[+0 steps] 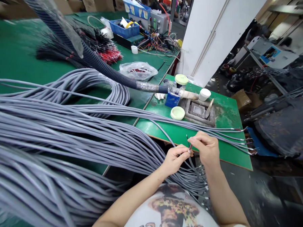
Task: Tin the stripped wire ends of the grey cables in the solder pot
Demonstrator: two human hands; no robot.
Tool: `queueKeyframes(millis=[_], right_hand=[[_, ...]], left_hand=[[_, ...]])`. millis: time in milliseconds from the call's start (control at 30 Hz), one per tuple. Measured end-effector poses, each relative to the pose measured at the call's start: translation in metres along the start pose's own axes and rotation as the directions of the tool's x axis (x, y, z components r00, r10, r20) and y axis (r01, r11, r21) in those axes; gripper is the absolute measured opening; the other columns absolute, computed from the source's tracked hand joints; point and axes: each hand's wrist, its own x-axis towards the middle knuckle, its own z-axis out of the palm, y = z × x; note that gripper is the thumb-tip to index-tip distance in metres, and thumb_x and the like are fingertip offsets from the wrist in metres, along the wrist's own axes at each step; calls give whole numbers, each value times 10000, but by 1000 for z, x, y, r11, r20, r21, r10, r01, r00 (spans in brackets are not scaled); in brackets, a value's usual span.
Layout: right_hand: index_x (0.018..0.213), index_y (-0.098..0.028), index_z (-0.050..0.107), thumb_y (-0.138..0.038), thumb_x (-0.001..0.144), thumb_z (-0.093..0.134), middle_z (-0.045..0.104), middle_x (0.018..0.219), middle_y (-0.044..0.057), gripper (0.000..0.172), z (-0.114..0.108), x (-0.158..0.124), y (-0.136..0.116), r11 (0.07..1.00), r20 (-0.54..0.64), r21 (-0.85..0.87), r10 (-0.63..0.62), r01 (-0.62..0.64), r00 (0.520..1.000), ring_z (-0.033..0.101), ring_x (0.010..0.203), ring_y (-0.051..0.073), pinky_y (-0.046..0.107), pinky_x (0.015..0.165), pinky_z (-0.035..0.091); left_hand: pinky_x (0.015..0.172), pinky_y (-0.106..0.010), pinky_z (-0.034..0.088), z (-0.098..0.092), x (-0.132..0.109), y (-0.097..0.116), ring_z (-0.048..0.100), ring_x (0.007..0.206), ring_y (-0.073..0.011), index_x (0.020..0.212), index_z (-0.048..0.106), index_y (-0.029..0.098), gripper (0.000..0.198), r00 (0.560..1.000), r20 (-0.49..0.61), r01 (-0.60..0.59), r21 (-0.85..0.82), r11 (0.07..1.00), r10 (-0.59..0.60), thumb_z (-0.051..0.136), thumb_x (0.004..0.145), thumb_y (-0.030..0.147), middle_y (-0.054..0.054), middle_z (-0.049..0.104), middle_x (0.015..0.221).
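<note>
My left hand [175, 158] pinches the end of a grey cable [163, 130] close in front of my chest. Just above it, my right hand [205, 146] has its fingers closed on the thin wires [190, 147] that come out of that cable end. One dark wire tip [187, 137] sticks up beside the right fingertips. Behind the hands, several grey cables [191, 124] lie across the green board, their stripped ends [249, 141] at its right edge. A thick bundle of grey cables [101, 143] spreads to the left, and its ends hang below my hands.
A solder pot [209, 120] with a scraper [209, 109] stands on the green board. Near it are a pale green lid [177, 113], a white cup [204, 94] and a ribbed hose [112, 76]. Black and red wires [94, 46] and a blue bin [124, 29] sit farther back.
</note>
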Motion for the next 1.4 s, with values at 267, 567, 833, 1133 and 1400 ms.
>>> queueKeyframes(millis=[267, 567, 833, 1133, 1400], right_hand=[[807, -236, 717, -282, 788, 673, 601, 680, 9, 66, -20, 5, -16, 928, 123, -334, -133, 167, 984, 544, 632, 156, 308, 600, 442], [808, -206, 669, -232, 849, 602, 615, 694, 23, 84, 20, -10, 10, 818, 247, -474, -233, 327, 940, 550, 676, 157, 315, 642, 424], [832, -233, 705, -189, 825, 639, 664, 702, 12, 79, 17, -16, 15, 869, 182, -387, -256, 308, 950, 565, 643, 148, 331, 636, 440], [1166, -304, 637, -111, 858, 538, 686, 1073, 53, 377, -16, -10, 34, 803, 427, -310, -360, 508, 830, 609, 1001, 218, 424, 843, 512], [1201, -339, 607, -190, 863, 540, 574, 1329, 34, 376, -17, -16, 50, 643, 646, -326, -384, 693, 660, 450, 1272, 249, 504, 974, 440]], left_hand=[[652, -263, 451, -5, -8, -13, 560, 612, -127, 809, 728, 137, 311, 961, -143, 195, -255, 947, -236, 622, 814, 430, -65, 684, 737], [755, -285, 440, -13, -4, -9, 566, 725, -163, 677, 699, 136, 359, 978, -131, 139, -170, 976, -162, 613, 814, 456, -45, 642, 694], [677, -259, 426, -10, -3, -19, 520, 635, -120, 706, 694, 120, 350, 949, -128, 192, -497, 846, -290, 693, 747, 468, -25, 598, 632], [709, -254, 472, -15, 5, -5, 574, 644, -104, 823, 688, 117, 299, 906, -19, 240, -799, 551, -422, 763, 703, 381, -31, 641, 708], [581, -197, 442, -14, 11, 1, 566, 621, -88, 752, 643, 114, 255, 916, 36, 242, -846, 476, -400, 754, 715, 341, -10, 609, 692]])
